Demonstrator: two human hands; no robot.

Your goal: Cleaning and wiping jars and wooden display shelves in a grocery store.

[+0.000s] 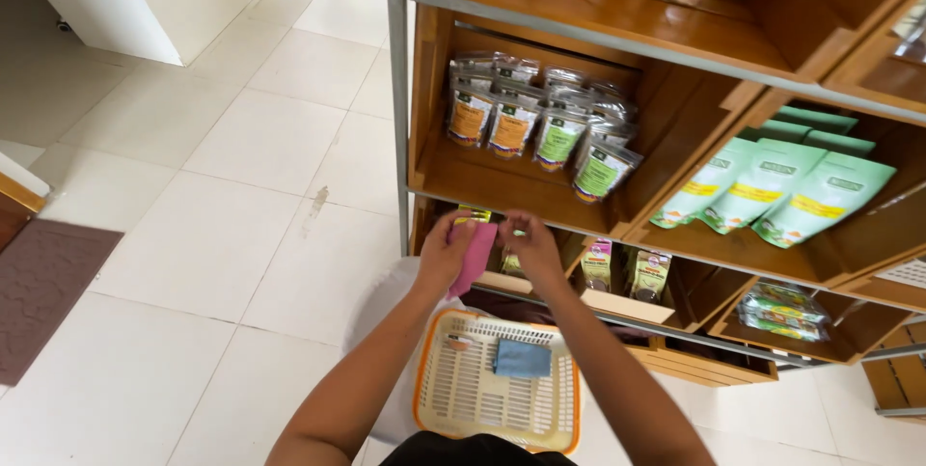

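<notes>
Gripping a pink cloth [475,256], the left hand [446,252] reaches toward the shelf [511,198]; the right hand [531,246] pinches a packet [512,262] there, above the basket [453,394].

Left hand [444,252] gripped a pink cloth [475,256] at the lower wooden shelf [540,207]; right hand [531,242] sat just beside it, fingers on a small packet [512,263]. Below both hands lay a cream plastic basket [463,394] with a blue cloth [522,358]. Seed pouches [540,123] stood above the hands; green bags [772,186] were up to the right.
</notes>
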